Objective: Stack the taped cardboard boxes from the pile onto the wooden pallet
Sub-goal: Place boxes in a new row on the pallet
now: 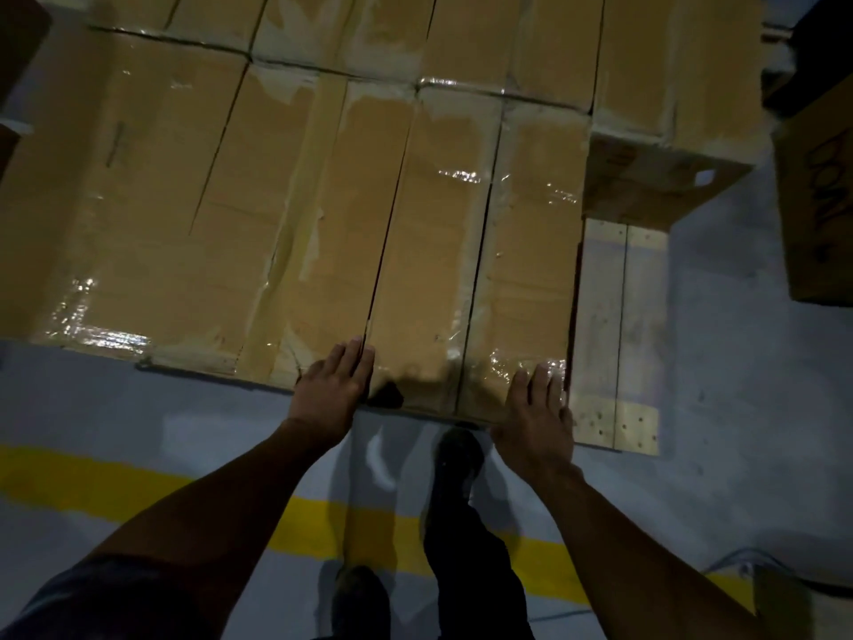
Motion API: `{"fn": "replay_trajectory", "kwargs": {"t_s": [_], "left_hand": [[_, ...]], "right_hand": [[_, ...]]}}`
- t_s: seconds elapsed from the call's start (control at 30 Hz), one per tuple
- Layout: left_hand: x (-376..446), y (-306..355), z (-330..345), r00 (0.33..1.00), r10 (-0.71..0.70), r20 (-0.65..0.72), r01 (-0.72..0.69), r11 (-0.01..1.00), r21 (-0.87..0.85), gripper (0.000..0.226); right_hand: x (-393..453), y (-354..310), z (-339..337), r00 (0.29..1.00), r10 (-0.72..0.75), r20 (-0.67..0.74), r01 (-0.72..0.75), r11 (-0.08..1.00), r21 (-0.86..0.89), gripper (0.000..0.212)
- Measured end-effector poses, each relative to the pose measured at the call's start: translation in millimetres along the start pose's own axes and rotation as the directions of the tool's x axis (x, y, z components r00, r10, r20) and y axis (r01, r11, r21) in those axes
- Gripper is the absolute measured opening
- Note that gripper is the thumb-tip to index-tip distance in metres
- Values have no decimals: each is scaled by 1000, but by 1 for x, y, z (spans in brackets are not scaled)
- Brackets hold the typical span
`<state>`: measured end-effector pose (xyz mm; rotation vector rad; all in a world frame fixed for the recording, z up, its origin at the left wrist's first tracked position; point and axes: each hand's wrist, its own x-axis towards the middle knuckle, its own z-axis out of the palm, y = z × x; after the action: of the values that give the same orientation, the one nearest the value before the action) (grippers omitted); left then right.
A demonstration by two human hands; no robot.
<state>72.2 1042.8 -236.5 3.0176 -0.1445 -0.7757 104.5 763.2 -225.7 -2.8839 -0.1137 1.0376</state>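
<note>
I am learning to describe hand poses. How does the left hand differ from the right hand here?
The left hand lies at the seam between two taped boxes; the right hand lies at the near right corner of the box, beside the bare pallet boards. The left hand reaches farther forward than the right. Both rest flat, fingers straight.

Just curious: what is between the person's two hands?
In the head view, the near end of one taped box spans between the left hand and right hand, both resting flat on its near corners.

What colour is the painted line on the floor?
Yellow; the floor line shows clearly in the head view, under the person's arms.
</note>
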Motion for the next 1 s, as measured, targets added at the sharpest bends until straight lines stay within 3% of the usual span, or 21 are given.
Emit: {"fn": "replay_trajectory", "kwargs": {"t_s": [0.07, 0.17, 0.23, 0.43, 0.57, 0.77, 1.0], "left_hand": [[-2, 5, -16, 988, -67, 142, 64, 998, 29, 67], [-9, 13, -44, 982, -78, 173, 86, 996, -39, 37], [-22, 19, -67, 978, -86, 193, 101, 992, -69, 31], [-89, 31, -117, 989, -36, 144, 46, 997, -67, 42], [-156, 36, -144, 993, -7, 119, 16, 997, -77, 40], [-248, 46, -169, 998, 59, 18, -55, 984, -167, 37], [-303, 77, -170, 987, 143, 76, -131, 981, -140, 55]], "right_hand": [[-8, 1, -16, 1000, -12, 29, 11, 999, 40, 76], [-34, -3, -43, 1000, 10, 21, -12, 992, 126, 52], [-63, -8, -58, 999, 37, -29, -31, 984, 176, 48], [-163, -30, -78, 989, 120, -86, -87, 944, 318, 55], [-241, -48, -75, 970, 185, -159, -97, 889, 447, 47], [-350, -49, -51, 946, 292, -142, -167, 812, 559, 58], [-425, -10, -33, 901, 416, -122, -265, 752, 603, 68]]}}
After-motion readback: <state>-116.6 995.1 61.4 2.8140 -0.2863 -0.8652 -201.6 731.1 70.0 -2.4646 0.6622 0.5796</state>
